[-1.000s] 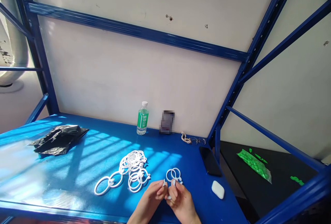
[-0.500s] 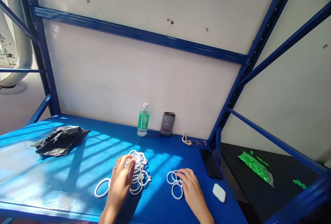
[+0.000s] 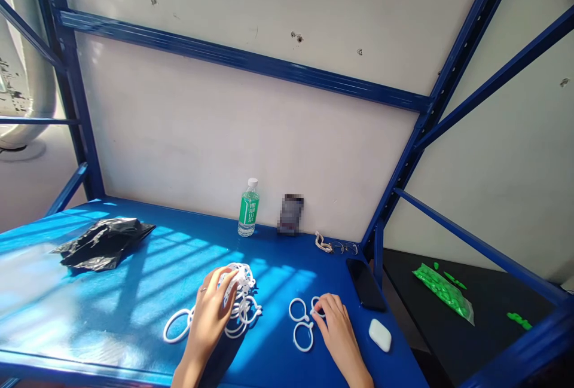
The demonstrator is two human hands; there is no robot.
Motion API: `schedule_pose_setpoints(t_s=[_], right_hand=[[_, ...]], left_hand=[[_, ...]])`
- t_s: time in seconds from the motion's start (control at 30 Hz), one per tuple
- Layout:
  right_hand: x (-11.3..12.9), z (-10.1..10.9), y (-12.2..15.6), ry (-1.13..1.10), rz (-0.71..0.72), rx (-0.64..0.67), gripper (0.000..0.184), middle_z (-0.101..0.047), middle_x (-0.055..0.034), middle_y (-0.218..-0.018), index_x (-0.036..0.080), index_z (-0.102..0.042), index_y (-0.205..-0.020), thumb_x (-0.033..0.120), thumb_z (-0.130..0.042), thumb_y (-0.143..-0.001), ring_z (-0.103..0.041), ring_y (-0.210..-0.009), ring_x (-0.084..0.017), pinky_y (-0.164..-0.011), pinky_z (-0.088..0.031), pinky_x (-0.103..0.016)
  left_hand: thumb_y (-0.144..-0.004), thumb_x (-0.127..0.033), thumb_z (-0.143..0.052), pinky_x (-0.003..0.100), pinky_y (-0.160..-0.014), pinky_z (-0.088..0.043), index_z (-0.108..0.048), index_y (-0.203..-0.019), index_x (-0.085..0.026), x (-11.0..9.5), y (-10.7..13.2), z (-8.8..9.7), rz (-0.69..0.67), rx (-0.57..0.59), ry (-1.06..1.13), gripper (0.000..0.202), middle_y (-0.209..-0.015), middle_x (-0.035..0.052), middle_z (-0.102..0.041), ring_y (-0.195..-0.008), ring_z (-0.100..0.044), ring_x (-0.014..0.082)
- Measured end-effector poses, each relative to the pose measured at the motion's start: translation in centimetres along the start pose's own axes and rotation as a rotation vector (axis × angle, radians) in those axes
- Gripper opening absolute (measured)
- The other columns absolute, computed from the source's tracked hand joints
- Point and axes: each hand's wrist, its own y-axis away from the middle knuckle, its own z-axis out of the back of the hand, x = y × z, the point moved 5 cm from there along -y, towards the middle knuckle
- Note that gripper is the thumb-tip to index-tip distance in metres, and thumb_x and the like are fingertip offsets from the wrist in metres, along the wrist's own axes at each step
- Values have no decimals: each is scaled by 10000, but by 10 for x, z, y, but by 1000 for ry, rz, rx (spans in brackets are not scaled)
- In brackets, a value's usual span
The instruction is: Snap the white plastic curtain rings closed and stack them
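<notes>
My left hand (image 3: 214, 303) reaches over a pile of white plastic rings (image 3: 244, 292), its fingers curved at the pile's left side; whether they grip a ring is hidden. Beside its wrist lies a single white ring (image 3: 177, 326), partly covered by the hand. My right hand (image 3: 334, 319) pinches a white ring (image 3: 315, 302) between thumb and fingertips, at the blue tabletop. Two further white rings lie just left of it, an upper ring (image 3: 291, 315) and a lower ring (image 3: 295, 343), with small tabs showing on them.
On the blue table (image 3: 269, 370) are a crumpled black plastic bag (image 3: 105, 244), a water bottle (image 3: 248, 208), glasses (image 3: 344, 248), a dark phone (image 3: 365, 283) and a white case (image 3: 380, 335). A bag of green pieces (image 3: 443, 293) lies on a black surface at right.
My right hand has shifted slightly right with one ring, separating it from the other two. The lower ring has moved slightly down and left. My left hand has stayed nearly in place.
</notes>
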Motion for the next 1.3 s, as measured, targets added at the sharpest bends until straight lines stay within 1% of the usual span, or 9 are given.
schedule_pose_setpoints(t_s=[0.13,0.23,0.37,0.67,0.8,0.9,1.07,1.2,1.3], right_hand=[[13,4,-1,-316,-96,52,196,-691,-42,-896,258,-593,-851,366,-512,-993,-671,-888,-259,-795,-501,-361],[30,-5,1,-679,-177,154,320,-709,-35,-809,245,-595,-882,551,-563,-968,-673,-836,-247,-814,-481,-354],[46,-25,6,-1118,-269,200,486,-632,22,-651,224,-574,-864,699,-674,-848,-611,-649,-182,-726,-443,-315],[53,-51,10,-1458,-437,219,537,-492,60,-537,175,-645,-683,683,-813,-727,-454,-514,-99,-601,-393,-258],[57,-52,15,-1610,-552,218,482,-567,31,-584,173,-670,-644,585,-919,-643,-502,-538,-105,-616,-428,-261],[62,-51,15,-1713,-567,220,459,-514,56,-526,183,-644,-581,517,-956,-619,-477,-518,-99,-637,-428,-261],[70,-50,11,-1963,-546,279,494,-409,88,-479,215,-559,-491,489,-948,-625,-398,-512,-102,-643,-428,-261],[67,-38,8,-1817,-464,299,390,-528,45,-525,204,-695,-626,536,-890,-690,-539,-616,-153,-768,-465,-303],[51,-20,4,-1405,-369,221,378,-735,-58,-847,205,-783,-885,570,-801,-784,-657,-859,-242,-896,-467,-374]], left_hand=[[-969,-313,-520,475,-935,-574,-726,-1099,-242,-35,6,-8,-48,22,240,254,-1097,109,-752,-1068,-707,303],[-967,-326,-568,417,-967,-566,-728,-1150,-275,-65,17,-31,30,203,450,248,-1179,87,-753,-1109,-707,275],[-928,-417,-632,366,-886,-563,-750,-1048,-253,-90,32,-58,154,399,642,235,-1066,68,-784,-989,-720,259],[-807,-755,-636,274,-635,-418,-580,-608,-196,-98,40,-82,461,689,1188,596,-551,-22,-588,-578,-583,158],[-851,-683,-656,263,-643,-387,-526,-563,-206,-109,42,-79,531,715,1364,572,-560,-5,-600,-610,-580,153],[-840,-665,-685,259,-632,-380,-498,-535,-213,-116,41,-76,551,715,1455,576,-542,1,-581,-620,-556,154],[-742,-697,-757,267,-631,-399,-403,-519,-241,-110,41,-85,687,639,1580,619,-526,-81,-341,-548,-433,120],[-766,-768,-661,295,-642,-416,-454,-545,-236,-95,39,-84,597,607,1357,612,-567,-47,-423,-595,-462,149],[-792,-722,-676,311,-716,-438,-624,-643,-205,-82,32,-67,502,560,1183,540,-662,-5,-571,-715,-530,190]])
